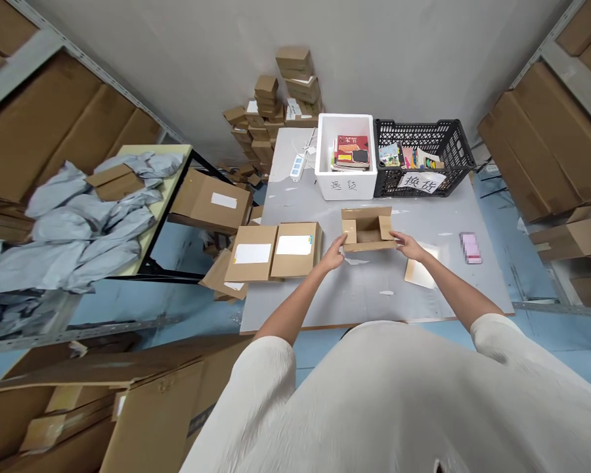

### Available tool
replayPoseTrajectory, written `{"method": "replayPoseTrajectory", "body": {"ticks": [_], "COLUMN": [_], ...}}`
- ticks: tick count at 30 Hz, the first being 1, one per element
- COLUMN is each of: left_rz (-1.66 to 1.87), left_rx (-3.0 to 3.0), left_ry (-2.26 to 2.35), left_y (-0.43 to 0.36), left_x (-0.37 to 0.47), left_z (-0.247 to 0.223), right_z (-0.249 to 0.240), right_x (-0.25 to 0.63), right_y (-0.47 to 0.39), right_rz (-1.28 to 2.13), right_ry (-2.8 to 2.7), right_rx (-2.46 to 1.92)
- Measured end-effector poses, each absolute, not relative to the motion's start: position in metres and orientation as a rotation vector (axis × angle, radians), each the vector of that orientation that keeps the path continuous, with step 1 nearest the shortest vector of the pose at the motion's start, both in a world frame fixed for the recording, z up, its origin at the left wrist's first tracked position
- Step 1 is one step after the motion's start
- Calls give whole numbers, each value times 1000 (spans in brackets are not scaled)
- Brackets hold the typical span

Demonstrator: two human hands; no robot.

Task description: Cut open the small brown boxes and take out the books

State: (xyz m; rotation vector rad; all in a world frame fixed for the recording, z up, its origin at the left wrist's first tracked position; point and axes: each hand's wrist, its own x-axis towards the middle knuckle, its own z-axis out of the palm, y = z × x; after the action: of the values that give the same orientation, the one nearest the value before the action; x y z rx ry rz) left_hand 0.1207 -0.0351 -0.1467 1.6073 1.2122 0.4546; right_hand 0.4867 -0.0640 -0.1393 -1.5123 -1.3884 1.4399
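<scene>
A small cardboard box [368, 230] with its flaps open is held over the grey table [325, 302]. My left hand [333, 254] grips its left end, and my right hand [408, 246] grips its right end. Under my right forearm lies a flat, pale book or card [420, 270]. To the left of my left hand, two closed cardboard boxes with white labels, one [252, 253] and another [295, 248], sit side by side at the table's left edge.
A white bin [346, 186] with books and a black crate [414, 183] stand at the back. Nearby are a power strip [297, 167] and, at the right, a pink phone-like item [471, 247]. Grey parcels [88, 223] cover a side table; cartons are stacked around.
</scene>
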Motion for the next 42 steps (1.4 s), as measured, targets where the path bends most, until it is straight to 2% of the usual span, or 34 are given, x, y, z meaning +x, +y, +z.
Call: {"method": "replayPoseTrajectory", "body": {"ticks": [8, 14, 19, 24, 37, 39, 42], "left_rz": [575, 602, 506, 246, 181, 161, 130], "left_rx": [1434, 1368, 1218, 1226, 1338, 1334, 1315], "left_ry": [1429, 1530, 1693, 1697, 1380, 1349, 1327], "left_y": [24, 26, -3, -42, -73, -80, -92], "left_x": [116, 119, 120, 141, 304, 328, 359], "left_z": [-130, -140, -160, -180, -193, -196, -204], "right_z": [-142, -155, -162, -163, -169, -171, -177], "right_x": [439, 432, 462, 516, 641, 648, 650], "right_y": [10, 21, 1, -29, -146, -161, -177], "right_rz": [1421, 1410, 1394, 1310, 705, 699, 871], "right_ry": [-1346, -1335, -1267, -1259, -1256, -1154, -992], "right_rx": [-1515, -1536, -1687, -1787, -2179, -2282, -2409]}}
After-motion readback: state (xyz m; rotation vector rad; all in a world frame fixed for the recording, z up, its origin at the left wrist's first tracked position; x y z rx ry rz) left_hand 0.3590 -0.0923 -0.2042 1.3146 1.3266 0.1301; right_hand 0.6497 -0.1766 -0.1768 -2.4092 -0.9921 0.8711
